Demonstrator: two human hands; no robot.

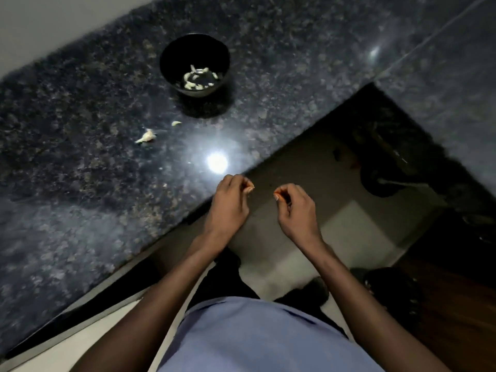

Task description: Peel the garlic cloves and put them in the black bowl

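Pale, off-white peeled garlic cloves (197, 77) lie in a loose heap at the bottom of the round black bowl (171, 53), which stands upright on the dark speckled granite worktop (80, 108). Near the bowl, on the side toward the person, 2 more pale pieces rest on the stone: a small curved garlic piece (176, 123) and, a little farther out, a larger whitish garlic clove with papery skin (146, 136). They lie apart from each other and from the bowl.

Closer in, a round white glare of light (217, 162) reflects off the polished surface beside the worktop's front edge.

Both bare hands hover at that edge, near each other but not touching. On the left hand (230, 200) the fingers are curled inward with thumb and fingertips pressed together (something small and pale seems pinched there, though it is too tiny and blurred to name). On the right hand (294, 205) the fingers curl the same way, thumb meeting fingertip in a narrow pinch; whether it holds anything I cannot tell.

Below the arms are a light blue shirt (257, 336) and a grey tiled floor (295, 237), with a dark wooden panel (451, 318) at the right.
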